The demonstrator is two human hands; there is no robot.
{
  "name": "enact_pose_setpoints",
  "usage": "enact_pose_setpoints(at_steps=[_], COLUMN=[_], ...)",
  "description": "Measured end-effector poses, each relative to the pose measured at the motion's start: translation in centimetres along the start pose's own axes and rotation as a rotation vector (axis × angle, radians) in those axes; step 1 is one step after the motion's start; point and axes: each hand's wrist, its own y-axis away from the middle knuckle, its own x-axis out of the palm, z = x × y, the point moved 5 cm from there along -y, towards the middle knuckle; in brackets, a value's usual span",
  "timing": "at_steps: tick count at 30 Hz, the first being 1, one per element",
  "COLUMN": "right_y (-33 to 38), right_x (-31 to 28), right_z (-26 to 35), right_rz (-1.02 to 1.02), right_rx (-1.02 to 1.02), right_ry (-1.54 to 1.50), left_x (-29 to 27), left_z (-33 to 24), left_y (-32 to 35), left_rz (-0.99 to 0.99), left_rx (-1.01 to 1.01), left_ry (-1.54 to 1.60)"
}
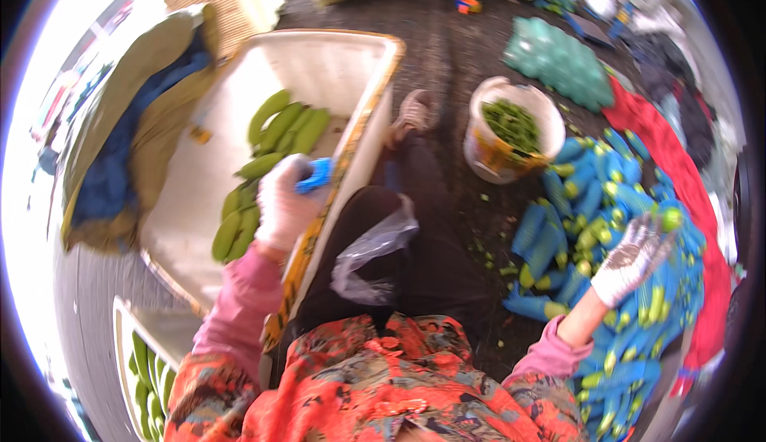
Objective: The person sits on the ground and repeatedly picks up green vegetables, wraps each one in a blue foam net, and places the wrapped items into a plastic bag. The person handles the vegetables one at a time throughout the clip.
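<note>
My left hand (287,207), in a white glove, is closed around a small blue object (317,175), possibly bunched netting. It is over the right side of a white tub (191,203). Several long green gourds (286,127) lie in that tub, beside and beyond the hand. To the right, my gloved right hand (634,258) reaches over a heap of similar gourds in blue sleeves (590,195), their green ends showing. Its fingers are stretched out, with a bright green gourd end (671,219) by the fingertips. Whether they touch it is unclear.
A white bucket (477,143) of green trimmings stands between tub and heap. Clear plastic film (371,262) lies on my lap. A second container (124,322) with green gourds is at lower left. Red cloth (706,282) borders the heap; a green net sack (558,59) lies beyond.
</note>
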Motion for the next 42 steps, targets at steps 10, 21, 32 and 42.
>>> enact_pose_setpoints(at_steps=[10,21,32,42], right_y=[26.9,28.1,28.2,27.0], right_x=[25.5,30.2,32.9,33.9], right_z=[-6.1,-6.6,-8.6,-6.7], right_rz=[1.048,1.123,1.240,1.010], right_rx=[1.044,0.692,0.943,0.424], right_ry=[-0.213,0.113,-0.086,0.121], left_x=[-3.5,-5.2,-5.7,-4.6], left_z=[-6.3,-1.8,5.2,7.2], left_y=[5.6,7.2,6.9,3.4], left_rz=[0.289,0.107,0.172,-0.261], left_rx=[0.137,-0.178,-0.689,-0.523], left_ry=[-0.026,0.378,1.214,0.821])
